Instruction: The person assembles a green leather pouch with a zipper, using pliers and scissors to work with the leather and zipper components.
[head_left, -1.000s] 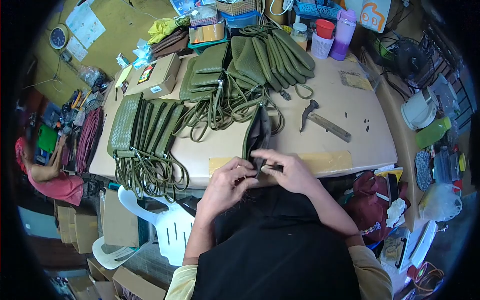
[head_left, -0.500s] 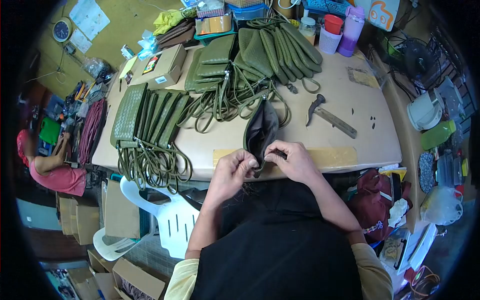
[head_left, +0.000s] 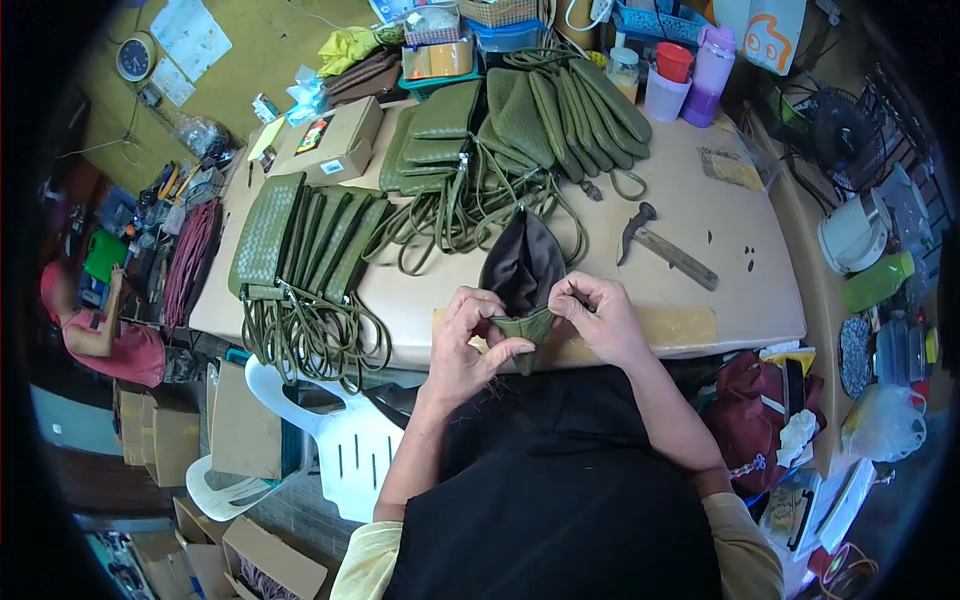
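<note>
A green pouch (head_left: 522,268) lies with its mouth spread wide, showing a dark lining. My left hand (head_left: 466,342) grips the pouch's left near edge, fingers at the rim and thumb extended below. On the opposite side, my right hand (head_left: 606,322) pinches the rim between thumb and fingers. Something small and dark shows by the right fingers, too small to name. Just beyond the pouch are thin green straps (head_left: 455,215) from a stack of green pouches (head_left: 443,130). A hammer (head_left: 672,255) with a wooden handle rests to the right.
More woven green pouches (head_left: 262,235) with looped straps stand at the table's left. A cardboard box (head_left: 335,145) sits behind them. A purple bottle (head_left: 708,78) and a cup holder (head_left: 664,95) stand at the back right. Beside me is a white plastic chair (head_left: 360,440). Another person (head_left: 125,340) is at far left.
The pouch's mouth has been spread wider, and its near edge now folds outward, showing green. My left thumb has stretched out. The far-left person has raised a hand.
</note>
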